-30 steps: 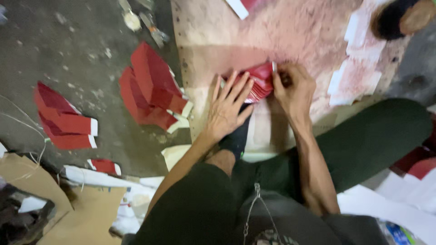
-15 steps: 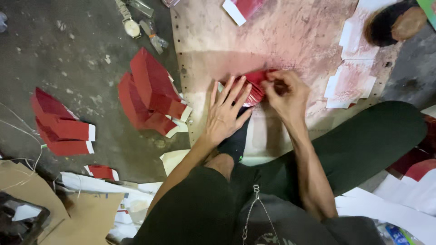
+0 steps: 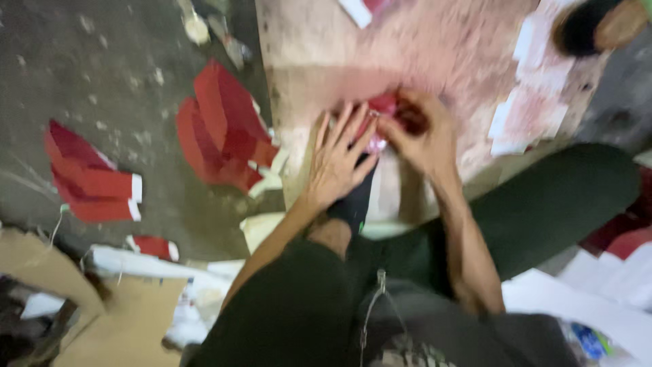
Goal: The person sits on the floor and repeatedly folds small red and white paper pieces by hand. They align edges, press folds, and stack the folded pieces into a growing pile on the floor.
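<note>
The view is blurred. My left hand (image 3: 339,160) lies flat with fingers spread on a small red paper piece (image 3: 384,105) on a stained pale board (image 3: 441,47). My right hand (image 3: 421,136) pinches the same red piece from the right, fingers bent over it. Most of the red piece is hidden under both hands. My legs in dark green trousers and a black sock sit just below the hands.
A pile of folded red paper pieces (image 3: 224,129) lies on the grey floor left of the board, another red stack (image 3: 92,177) farther left. White paper strips (image 3: 526,109) lie on the board's right. Brown cardboard (image 3: 129,326) is at lower left.
The red piece is now more covered, my hands having closed together over it. The camera has moved and the picture has blurred.
</note>
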